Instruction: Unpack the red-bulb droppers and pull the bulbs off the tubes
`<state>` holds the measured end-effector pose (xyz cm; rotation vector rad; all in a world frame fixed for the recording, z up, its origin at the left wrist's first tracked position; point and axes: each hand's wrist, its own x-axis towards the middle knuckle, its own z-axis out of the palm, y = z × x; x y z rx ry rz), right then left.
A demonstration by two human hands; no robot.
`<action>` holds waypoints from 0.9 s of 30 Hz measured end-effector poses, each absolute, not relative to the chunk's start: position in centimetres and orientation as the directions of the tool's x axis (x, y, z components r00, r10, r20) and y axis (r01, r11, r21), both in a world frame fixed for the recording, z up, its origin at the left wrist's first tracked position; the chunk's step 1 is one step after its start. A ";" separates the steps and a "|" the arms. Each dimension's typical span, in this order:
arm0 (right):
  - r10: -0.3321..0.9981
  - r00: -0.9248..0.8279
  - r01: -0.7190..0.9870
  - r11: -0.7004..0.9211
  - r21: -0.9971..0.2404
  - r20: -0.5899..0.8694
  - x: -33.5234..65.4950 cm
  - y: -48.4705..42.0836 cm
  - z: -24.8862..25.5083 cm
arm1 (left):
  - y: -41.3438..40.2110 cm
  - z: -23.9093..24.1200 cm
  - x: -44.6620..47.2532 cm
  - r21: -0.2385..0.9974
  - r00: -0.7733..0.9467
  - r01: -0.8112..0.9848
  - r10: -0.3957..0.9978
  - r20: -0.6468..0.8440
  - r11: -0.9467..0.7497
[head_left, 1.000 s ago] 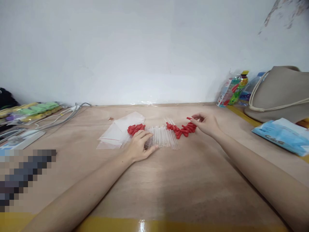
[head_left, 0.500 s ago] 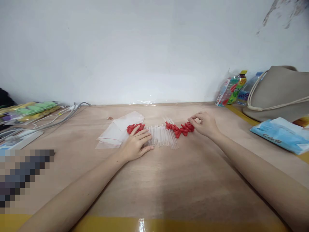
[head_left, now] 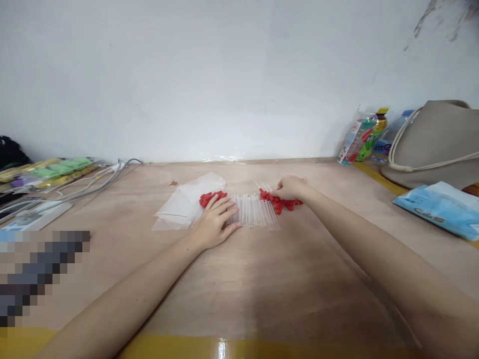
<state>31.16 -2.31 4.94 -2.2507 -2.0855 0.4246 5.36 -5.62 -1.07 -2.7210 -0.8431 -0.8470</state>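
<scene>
A row of clear plastic tubes point(head_left: 255, 212) lies on the wooden table point(head_left: 262, 284), with a heap of red rubber bulbs point(head_left: 208, 198) at its left end and another red heap point(head_left: 286, 203) at its right end. My left hand point(head_left: 215, 220) rests flat on the left part of the tubes, fingers spread, holding nothing. My right hand point(head_left: 289, 188) sits on the right red heap with its fingers curled toward the tube ends; anything it holds is hidden. A stack of small clear zip bags point(head_left: 177, 205) lies just left of the left hand.
Drink bottles point(head_left: 362, 137), a beige bag point(head_left: 437, 144) and a blue packet point(head_left: 437, 207) stand at the right. Cables point(head_left: 97, 182) and green and yellow packs point(head_left: 48, 168) lie at the far left. Yellow tape point(head_left: 262, 347) marks the table's near edge.
My right hand held a red bulb up beside the right heap, then moved left and down onto that heap with fingers curled. The left hand stayed on the tubes.
</scene>
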 end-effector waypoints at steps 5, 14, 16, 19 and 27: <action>0.968 0.086 0.955 -0.148 -0.256 -0.237 30.7 -2.3 5.1 | -5.6 -1.2 5.4 0.005 0.679 0.557 0.459 0.573 -0.830; 0.982 0.182 0.927 -0.187 -0.326 -0.047 31.2 -2.1 5.9 | -5.7 -1.0 5.4 -0.025 0.676 0.556 0.434 0.596 -0.831; 0.987 0.163 0.927 -0.156 -0.341 -0.010 31.2 -3.1 6.1 | -5.8 -1.0 5.4 -0.036 0.667 0.552 0.415 0.618 -0.833; 0.978 0.052 0.923 0.030 -0.383 0.202 31.2 -5.6 5.2 | -6.1 -0.8 5.6 -0.072 0.652 0.556 0.381 0.655 -0.828; 0.539 -0.383 0.835 0.549 0.031 0.750 31.1 -11.5 -1.5 | -7.6 -0.6 7.6 -0.183 0.651 0.540 0.270 0.710 -0.821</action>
